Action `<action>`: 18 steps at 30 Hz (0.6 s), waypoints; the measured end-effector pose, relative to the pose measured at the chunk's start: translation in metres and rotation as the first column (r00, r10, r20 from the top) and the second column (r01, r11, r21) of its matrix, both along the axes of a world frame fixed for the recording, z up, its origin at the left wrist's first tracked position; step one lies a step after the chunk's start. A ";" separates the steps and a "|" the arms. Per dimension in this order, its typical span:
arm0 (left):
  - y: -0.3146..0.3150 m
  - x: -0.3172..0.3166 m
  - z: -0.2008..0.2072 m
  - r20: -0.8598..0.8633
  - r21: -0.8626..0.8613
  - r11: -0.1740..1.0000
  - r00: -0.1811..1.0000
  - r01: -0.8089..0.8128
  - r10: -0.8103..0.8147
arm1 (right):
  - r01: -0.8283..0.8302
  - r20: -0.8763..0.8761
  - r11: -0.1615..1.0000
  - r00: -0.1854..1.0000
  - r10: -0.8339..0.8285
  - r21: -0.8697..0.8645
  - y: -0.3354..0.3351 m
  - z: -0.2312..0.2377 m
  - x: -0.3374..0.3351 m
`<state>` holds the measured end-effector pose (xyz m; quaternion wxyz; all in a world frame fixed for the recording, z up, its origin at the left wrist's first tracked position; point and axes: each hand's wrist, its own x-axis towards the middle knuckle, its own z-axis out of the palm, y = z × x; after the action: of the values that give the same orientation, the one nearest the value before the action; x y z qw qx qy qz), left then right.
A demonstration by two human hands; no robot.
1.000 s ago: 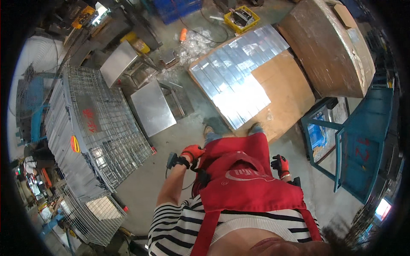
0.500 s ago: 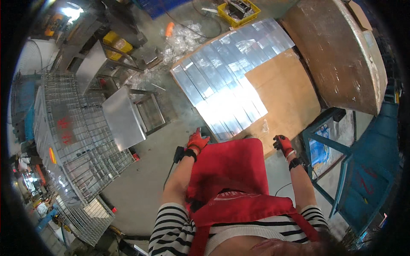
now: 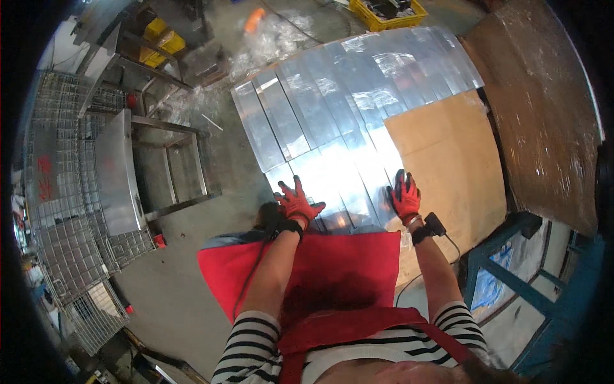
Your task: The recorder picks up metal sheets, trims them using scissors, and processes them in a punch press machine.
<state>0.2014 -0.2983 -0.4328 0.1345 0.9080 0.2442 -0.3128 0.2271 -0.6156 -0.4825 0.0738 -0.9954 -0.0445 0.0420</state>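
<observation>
Shiny flat metal strips [image 3: 300,121], some with clear film on them, lie side by side over a tan cardboard sheet [image 3: 454,147]. At their near left end is my left hand [image 3: 297,203], in a red glove with dark fingertips, fingers spread over the metal. My right hand [image 3: 405,197], gloved alike, is at the near right edge of the strips, beside the bare cardboard, with fingers stretched forward and holding nothing. Whether either palm presses on the metal, I cannot tell. Dark bands with small boxes and cables are on both wrists. A red apron [image 3: 345,269] hangs in front of me.
Left stand a steel-topped table [image 3: 118,173] and wire mesh cages [image 3: 64,224]. A tall board wrapped in film [image 3: 537,102] rises at the right, above a blue metal frame [image 3: 511,275]. Crumpled clear plastic [image 3: 275,41] and a yellow crate [image 3: 387,16] are at the back.
Both hands have come forward onto the near end of the metal strips, the right one moving left from beside the cardboard. My view has shifted closer to the stack.
</observation>
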 end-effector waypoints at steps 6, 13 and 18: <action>0.004 -0.003 -0.009 -0.035 0.016 0.997 0.997 0.077 -0.076 | 0.025 0.025 0.998 0.999 -0.023 -0.052 -0.004 -0.015 0.006; 0.002 0.000 -0.009 -0.102 0.013 0.997 0.992 0.071 -0.070 | 0.012 0.002 0.997 1.000 -0.012 0.077 -0.017 -0.026 0.010; 0.004 -0.005 -0.007 -0.022 0.056 0.993 0.994 0.105 -0.104 | -0.034 -0.117 0.993 0.992 0.047 0.112 -0.015 -0.016 0.026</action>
<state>0.1963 -0.2942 -0.4400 0.0895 0.9199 0.2065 -0.3211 0.2536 -0.6305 -0.4981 0.1302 -0.9844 -0.0625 0.1003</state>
